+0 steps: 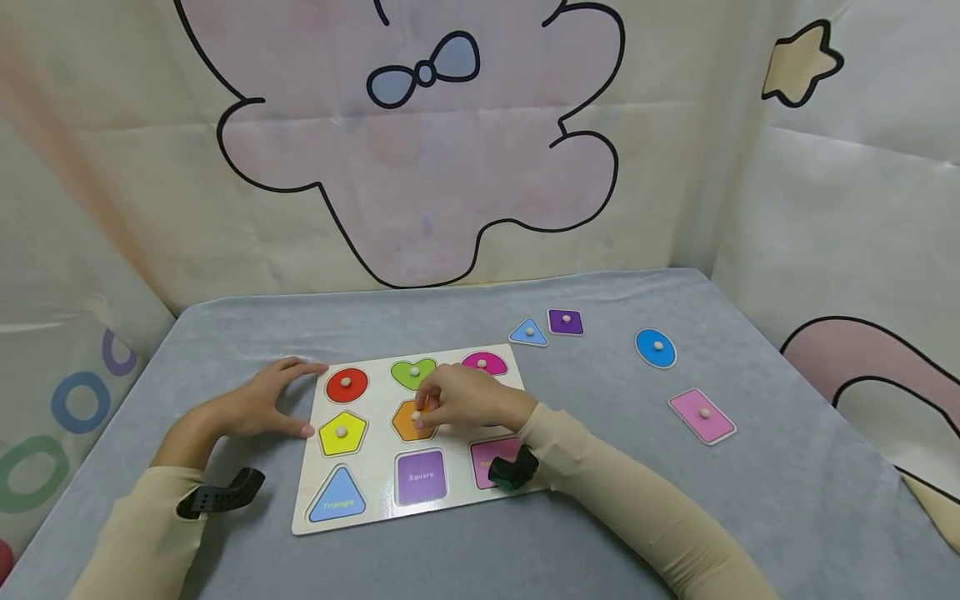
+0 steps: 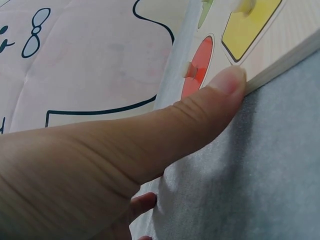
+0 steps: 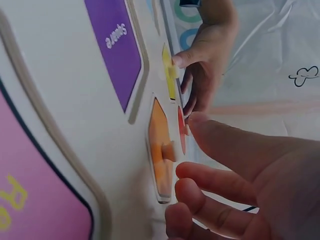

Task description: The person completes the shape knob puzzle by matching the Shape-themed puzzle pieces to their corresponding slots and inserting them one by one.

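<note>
A white wooden puzzle board (image 1: 382, 400) lies on the cloth, with knobbed shape pieces in some of its recesses. My left hand (image 1: 255, 404) is at the board's left edge; its thumb (image 2: 227, 82) touches the edge beside the yellow pentagon (image 1: 342, 433) and its fingers reach the far corner near the red circle (image 1: 347, 385). Over the middle of the board, my right hand (image 1: 468, 396) has thumb and fingers around the orange hexagon (image 3: 161, 172). In the right wrist view they stand apart from its knob (image 3: 169, 151). The hexagon lies in its recess.
Printed Triangle (image 1: 337, 497) and Square (image 1: 421, 477) recesses show on the near side, beside a pink recess (image 1: 491, 454) partly covered by the right wrist strap. Beyond and right of the board lie a blue triangle (image 1: 528, 333), purple square (image 1: 566, 322), blue oval (image 1: 656, 348) and pink rectangle (image 1: 702, 416).
</note>
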`<state>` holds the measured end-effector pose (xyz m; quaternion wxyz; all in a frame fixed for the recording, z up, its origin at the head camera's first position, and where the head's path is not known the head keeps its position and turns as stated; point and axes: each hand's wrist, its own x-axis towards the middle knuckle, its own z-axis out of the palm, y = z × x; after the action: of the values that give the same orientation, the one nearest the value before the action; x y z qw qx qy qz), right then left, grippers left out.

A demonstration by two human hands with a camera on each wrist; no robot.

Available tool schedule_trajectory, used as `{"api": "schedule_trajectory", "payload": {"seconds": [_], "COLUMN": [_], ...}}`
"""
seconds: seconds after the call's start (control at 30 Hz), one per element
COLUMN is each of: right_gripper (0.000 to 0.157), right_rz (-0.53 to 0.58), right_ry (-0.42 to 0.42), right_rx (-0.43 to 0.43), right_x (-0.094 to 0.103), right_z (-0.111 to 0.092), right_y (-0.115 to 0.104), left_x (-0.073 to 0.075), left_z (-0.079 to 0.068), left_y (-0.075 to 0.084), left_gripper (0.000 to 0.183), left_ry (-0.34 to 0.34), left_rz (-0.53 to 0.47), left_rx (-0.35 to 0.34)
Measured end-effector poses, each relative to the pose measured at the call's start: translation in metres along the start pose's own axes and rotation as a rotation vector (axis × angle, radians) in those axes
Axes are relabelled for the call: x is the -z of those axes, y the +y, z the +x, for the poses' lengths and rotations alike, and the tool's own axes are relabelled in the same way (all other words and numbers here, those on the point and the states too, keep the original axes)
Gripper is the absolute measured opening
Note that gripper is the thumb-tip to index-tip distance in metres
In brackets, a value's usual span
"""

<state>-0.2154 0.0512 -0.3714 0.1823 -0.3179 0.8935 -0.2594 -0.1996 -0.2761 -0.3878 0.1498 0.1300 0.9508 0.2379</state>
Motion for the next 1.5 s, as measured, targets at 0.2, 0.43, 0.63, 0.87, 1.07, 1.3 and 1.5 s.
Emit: {"api": "schedule_trajectory", "payload": {"seconds": [0.2, 0.43, 0.63, 0.87, 1.07, 1.3, 1.5], "right_gripper": [0.029, 0.028, 0.030, 0.027, 0.025, 0.021, 0.022], "right_rz": [0.015, 0.018, 0.044, 0.082, 0.097, 0.079, 0.051], "right_ry": [0.024, 0.098, 0.158, 0.258, 0.324, 0.382, 0.405], "right_rx": [0.053, 0.009, 0.015, 0.055, 0.005, -0.017, -0.054], "right_x": [0.013, 0.032, 0.045, 0.062, 0.076, 0.092, 0.097], "right_z": [-0.002, -0.005, -0.007, -0.012, -0.026, -0.046, -0.058], "right_y": [0.008, 0.015, 0.020, 0.024, 0.036, 0.062, 0.083], "left_x": [-0.001, -0.002, -0.002, -0.001, -0.001, -0.002, -0.001], "left_z": [-0.001, -0.001, -0.003, -0.002, 0.001, 0.001, 0.000], "left_y": [0.000, -0.004, -0.006, -0.004, -0.002, 0.000, 0.001], "left_gripper": [0.101, 0.103, 0.102, 0.102, 0.102, 0.102, 0.101], "left_ry": [0.018, 0.009, 0.009, 0.021, 0.005, 0.006, 0.012], "left_rz": [-0.006, -0.002, -0.002, 0.005, 0.003, 0.001, 0.010], "left_rx": [-0.014, -0.001, -0.004, -0.010, -0.003, 0.004, -0.002]}}
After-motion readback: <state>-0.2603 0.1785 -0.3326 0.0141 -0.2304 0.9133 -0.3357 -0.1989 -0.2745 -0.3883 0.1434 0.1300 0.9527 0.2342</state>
